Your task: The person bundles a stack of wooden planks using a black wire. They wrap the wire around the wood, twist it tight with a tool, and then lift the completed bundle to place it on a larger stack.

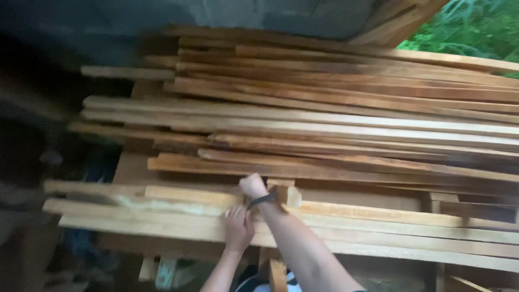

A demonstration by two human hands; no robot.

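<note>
left hand: lying palm down on the front plank of the lumber stack, fingers stretched flat over its top face, not curled round it; open, pressing rather than gripping.
right hand: sitting just behind the left hand on the next plank up, closed into a fist; too blurred to tell whether it is gripping wood or only resting there. A dark band is circling the wrist.
front plank: pale, long, running left to right along the near edge of the stack, its left end sticking out past the planks behind it.
short block: small squared piece of wood, lying just right of the right hand, touching or nearly touching the wrist.
lumber stack: many long reddish and pale boards piled in loose layers behind the hands, ends uneven on the left, running out of view on the right.
wall: grey, rising behind the stack.
greenery: showing past the stack's far right corner.
upright post: standing below the front plank, between the two forearms.
</note>
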